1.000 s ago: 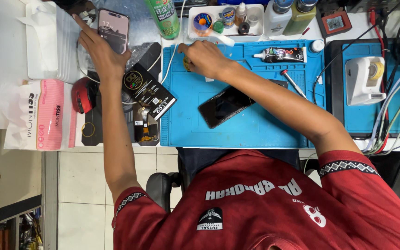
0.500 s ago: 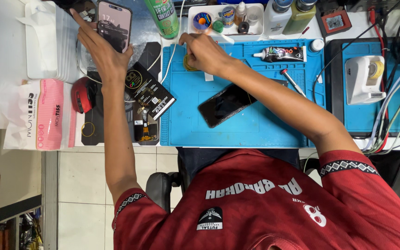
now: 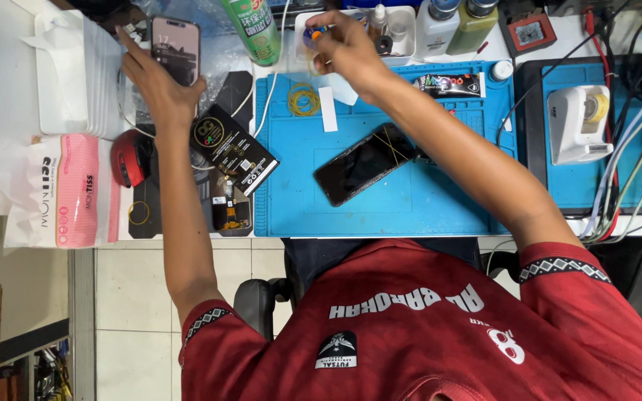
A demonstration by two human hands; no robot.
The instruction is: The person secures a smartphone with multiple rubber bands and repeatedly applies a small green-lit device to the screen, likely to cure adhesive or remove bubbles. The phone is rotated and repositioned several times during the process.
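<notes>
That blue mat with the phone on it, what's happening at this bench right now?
A person in a red jersey sits at a blue work mat. The left hand holds up a smartphone off to the side. The right hand reaches into a white tray of small bottles. A dark phone wrapped in rubber bands lies on the mat, with loose yellow rubber bands nearby.

Left hand (image 3: 159, 85) around a raised phone (image 3: 175, 49), right hand (image 3: 345, 49) at the white tray (image 3: 403, 46) above the blue mat (image 3: 380, 193).
</notes>
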